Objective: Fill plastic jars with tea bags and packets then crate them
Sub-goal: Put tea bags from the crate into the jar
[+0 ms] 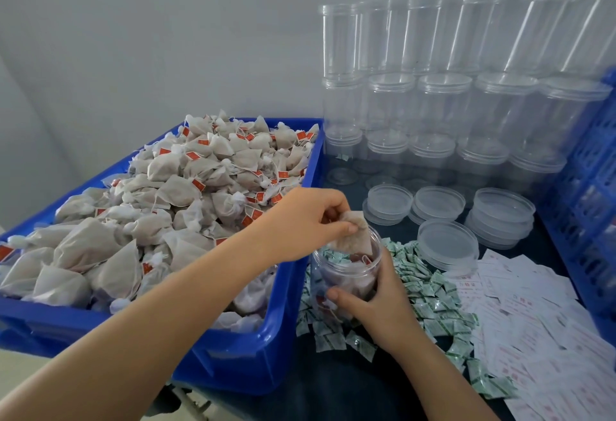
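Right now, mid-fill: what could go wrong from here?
1. The left hand pinches a tea bag at the rim of the open jar; it may snag there and drop outside.
2. The right hand holds the jar over loose green packets, so set down there it could sit unsteadily and tip.
3. The stacked empty jars behind look precarious; a bump might topple them.

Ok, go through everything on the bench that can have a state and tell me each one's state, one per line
Clear plastic jar: open, upright, partly filled.
Beige tea bag: pinched at the jar mouth.
Left hand: pinching the tea bag.
Right hand: gripping the jar.
Blue plastic bin: heaped with tea bags.
Stacked empty jars: lidless.
Clear round lids: loose, stacked.
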Demonstrator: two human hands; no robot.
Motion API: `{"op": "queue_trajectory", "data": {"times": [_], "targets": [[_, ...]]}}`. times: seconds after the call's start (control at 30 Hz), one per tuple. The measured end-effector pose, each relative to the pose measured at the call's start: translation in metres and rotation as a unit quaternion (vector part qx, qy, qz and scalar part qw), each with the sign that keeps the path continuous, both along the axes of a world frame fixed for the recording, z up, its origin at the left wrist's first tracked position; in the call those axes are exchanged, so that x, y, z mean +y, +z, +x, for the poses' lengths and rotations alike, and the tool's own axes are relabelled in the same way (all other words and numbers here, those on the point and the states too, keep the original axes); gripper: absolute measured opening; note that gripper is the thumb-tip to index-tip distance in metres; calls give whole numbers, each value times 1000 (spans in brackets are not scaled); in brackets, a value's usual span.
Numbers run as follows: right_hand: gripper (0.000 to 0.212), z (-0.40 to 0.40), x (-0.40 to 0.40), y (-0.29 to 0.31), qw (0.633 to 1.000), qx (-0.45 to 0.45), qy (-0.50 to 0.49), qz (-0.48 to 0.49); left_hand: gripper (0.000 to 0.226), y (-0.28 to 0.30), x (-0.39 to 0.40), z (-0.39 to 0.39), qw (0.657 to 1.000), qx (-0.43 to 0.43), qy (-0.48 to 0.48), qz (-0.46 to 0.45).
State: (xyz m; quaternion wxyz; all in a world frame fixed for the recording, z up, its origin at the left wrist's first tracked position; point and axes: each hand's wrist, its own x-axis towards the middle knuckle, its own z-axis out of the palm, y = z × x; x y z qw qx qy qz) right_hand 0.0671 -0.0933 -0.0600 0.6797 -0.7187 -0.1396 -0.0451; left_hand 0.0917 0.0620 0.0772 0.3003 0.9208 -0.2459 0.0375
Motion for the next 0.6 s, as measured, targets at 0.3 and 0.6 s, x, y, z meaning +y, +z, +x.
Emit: {"op": "queue_trajectory", "data": {"times": [0.3,0.6], "targets": [[85,3,1,-3,1000,-1,0,4,14,-5,-6,-2,994,-68,-8,83],[105,2,0,-6,1000,19,1,-1,13,1,-5,-4,996,-82,-6,46]]}}
